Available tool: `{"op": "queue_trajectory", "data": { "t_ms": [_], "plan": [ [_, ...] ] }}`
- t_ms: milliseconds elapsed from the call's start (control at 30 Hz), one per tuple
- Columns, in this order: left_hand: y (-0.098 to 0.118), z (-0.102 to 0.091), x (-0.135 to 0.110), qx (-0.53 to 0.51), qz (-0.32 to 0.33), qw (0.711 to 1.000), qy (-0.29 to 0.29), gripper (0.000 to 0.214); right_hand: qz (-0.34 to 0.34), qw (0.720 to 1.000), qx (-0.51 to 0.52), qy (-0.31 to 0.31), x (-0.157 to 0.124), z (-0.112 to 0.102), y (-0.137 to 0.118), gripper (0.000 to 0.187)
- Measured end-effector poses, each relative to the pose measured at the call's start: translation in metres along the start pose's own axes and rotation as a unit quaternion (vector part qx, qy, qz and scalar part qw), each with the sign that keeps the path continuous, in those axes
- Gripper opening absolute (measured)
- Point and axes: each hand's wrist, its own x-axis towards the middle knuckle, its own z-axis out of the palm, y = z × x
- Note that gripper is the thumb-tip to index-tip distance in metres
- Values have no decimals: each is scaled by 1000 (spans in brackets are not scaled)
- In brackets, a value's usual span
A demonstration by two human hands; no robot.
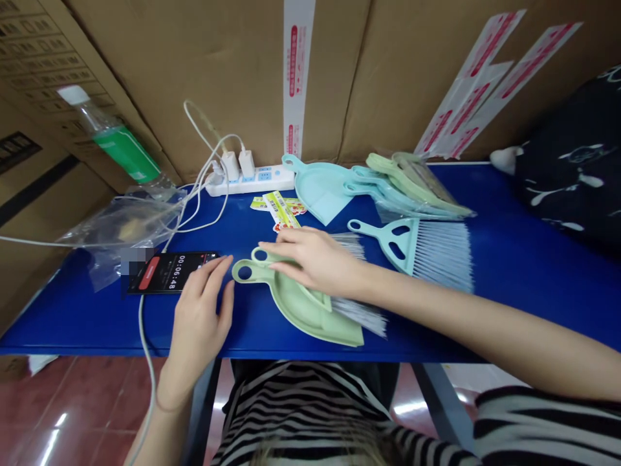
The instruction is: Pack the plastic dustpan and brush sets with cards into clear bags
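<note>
A light green dustpan (295, 310) lies near the table's front edge, its ringed handle pointing left. On top of it is a light green hand brush (323, 299), with pale bristles spreading to the right. My right hand (315, 259) closes over the brush's handle and covers much of it. Just left of the two ringed handles is my left hand (206, 301), fingers apart and holding nothing, beside a black phone (169, 272) that displays a timer. To the right rests a light blue hand brush (402, 244), bristles facing right.
Behind lie a light blue dustpan (323, 188) and a bagged stack of dustpans and brushes (412, 181). Printed labels (280, 210) sit before a white power strip (264, 178) with cables. A bottle (123, 149) and plastic bag (126, 223) are at left. Cardboard (233, 65) walls the back.
</note>
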Motion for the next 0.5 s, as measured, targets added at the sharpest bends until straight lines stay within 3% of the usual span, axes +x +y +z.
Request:
{"op": "queue_trajectory", "data": {
  "t_ms": [300, 400, 500],
  "plan": [
    [-1, 15, -10, -61, -43, 997, -19, 39, -27, 997, -48, -53, 27, 20, -18, 36],
    [-1, 14, -11, -69, -56, 995, -33, 44, -60, 995, -44, -60, 15, 14, -14, 37],
    [-1, 13, -11, -68, -29, 997, -33, 41, -70, 994, -59, -63, -10, 0, -4, 44]
  ]
}}
